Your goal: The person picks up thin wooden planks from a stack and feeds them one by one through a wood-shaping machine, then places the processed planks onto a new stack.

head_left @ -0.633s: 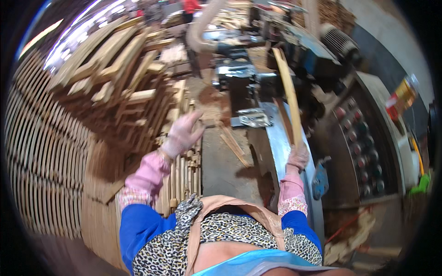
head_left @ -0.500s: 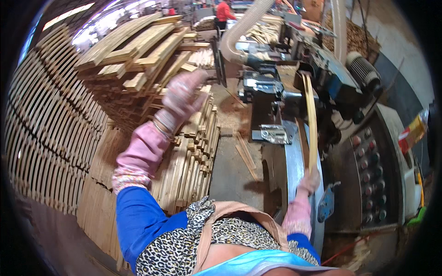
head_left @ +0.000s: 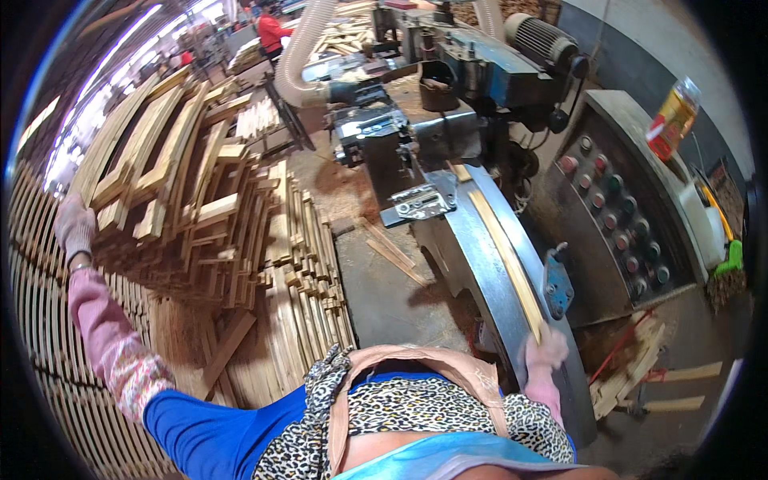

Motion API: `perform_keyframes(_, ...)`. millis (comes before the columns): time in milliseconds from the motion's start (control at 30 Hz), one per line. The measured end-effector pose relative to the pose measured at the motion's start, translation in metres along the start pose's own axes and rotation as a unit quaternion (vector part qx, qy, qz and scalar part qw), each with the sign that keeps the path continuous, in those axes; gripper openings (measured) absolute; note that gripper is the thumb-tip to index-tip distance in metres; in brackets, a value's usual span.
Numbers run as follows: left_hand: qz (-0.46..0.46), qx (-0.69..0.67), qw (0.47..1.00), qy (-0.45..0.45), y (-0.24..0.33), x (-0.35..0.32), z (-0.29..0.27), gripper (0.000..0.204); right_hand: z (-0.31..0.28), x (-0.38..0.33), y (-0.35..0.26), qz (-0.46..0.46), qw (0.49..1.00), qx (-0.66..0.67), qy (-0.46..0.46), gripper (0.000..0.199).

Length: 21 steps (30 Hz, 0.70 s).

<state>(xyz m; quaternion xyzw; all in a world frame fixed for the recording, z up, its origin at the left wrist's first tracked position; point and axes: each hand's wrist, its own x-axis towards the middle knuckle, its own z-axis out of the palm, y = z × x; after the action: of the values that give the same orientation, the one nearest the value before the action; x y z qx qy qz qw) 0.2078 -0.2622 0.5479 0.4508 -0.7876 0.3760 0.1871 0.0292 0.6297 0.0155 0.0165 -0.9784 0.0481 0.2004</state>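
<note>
My right hand (head_left: pixel 546 350) in a pink glove grips the near end of a long curved wooden strip (head_left: pixel 504 260). The strip lies along the curved steel guide (head_left: pixel 480 272) of a woodworking machine (head_left: pixel 416 152) and points toward its head. My left hand (head_left: pixel 74 226), also gloved, reaches far out to the left and rests on the edge of a tall stack of curved wooden slats (head_left: pixel 172 184). Whether that hand grips a slat is not clear.
More slats lie stacked on the floor (head_left: pixel 300 272) between me and the machine. A control panel with coloured buttons (head_left: pixel 620 220) stands at the right, a bottle (head_left: pixel 672 116) on top. A dust hose (head_left: pixel 300 56) rises behind; a person in red (head_left: pixel 272 32) works far off.
My left arm has swung from the middle stack far out to the left pile. The strip in my right hand has come down from upright to lie flat on the steel guide.
</note>
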Motion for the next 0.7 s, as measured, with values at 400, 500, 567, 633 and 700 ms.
perform_keyframes(400,-0.090,-0.791,0.604,-0.029,0.216,-0.131,-0.091,0.026,0.119,0.218,-0.149,-0.100,0.990,0.100,-0.012,0.032)
perform_keyframes(500,0.037,-0.663,0.712,0.228,0.334,-0.228,-0.033,0.036,0.024,0.222,-0.290,-0.033,0.695,0.664,-0.274,0.058)
perform_keyframes(567,0.061,-0.756,0.650,0.053,0.433,-0.317,-0.051,0.040,-0.022,0.196,-0.338,-0.192,0.586,0.758,-0.214,0.078)
perform_keyframes(633,0.143,-0.775,0.598,-0.145,0.492,-0.396,-0.076,0.052,-0.038,0.170,-0.349,-0.157,0.664,0.714,-0.156,0.079)
perform_keyframes(700,0.295,-0.711,0.576,-0.275,0.509,-0.434,-0.096,0.067,-0.012,0.153,-0.318,-0.026,0.768,0.623,-0.146,0.075)
